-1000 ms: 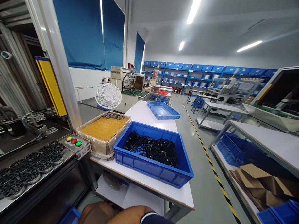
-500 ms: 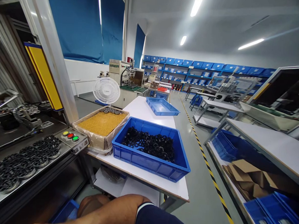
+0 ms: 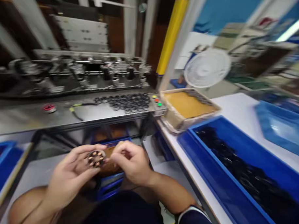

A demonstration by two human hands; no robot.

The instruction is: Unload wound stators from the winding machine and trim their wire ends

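My left hand [image 3: 65, 176] is closed around the edge of a small round motor stator [image 3: 96, 158] with copper windings, held face up above my lap. Just right of it, my right hand [image 3: 134, 163] is pinched, fingertips beside the stator's rim. Whatever lies in that pinch is too small and blurred to make out. Below both hands sits a blue bin [image 3: 110, 189], partly hidden by them, with brown material in it. On the metal bench ahead lie cutting pliers [image 3: 77, 105] with yellow-and-black handles, and many dark ring-shaped cores [image 3: 130, 103] in rows.
A red-and-white round item [image 3: 49, 108] rests on the bench. The button box [image 3: 158, 105] stands at its right end. Rightward are a carton [image 3: 175, 121] with a yellow sheet, a white fan [image 3: 207, 68] and a large blue crate [image 3: 235, 190] of black parts. Another blue bin [image 3: 5, 172] stands left.
My view has swung left and down from the side table to the machine bench. Both hands are now in sight, with the stator in the left one; before, only an arm showed.
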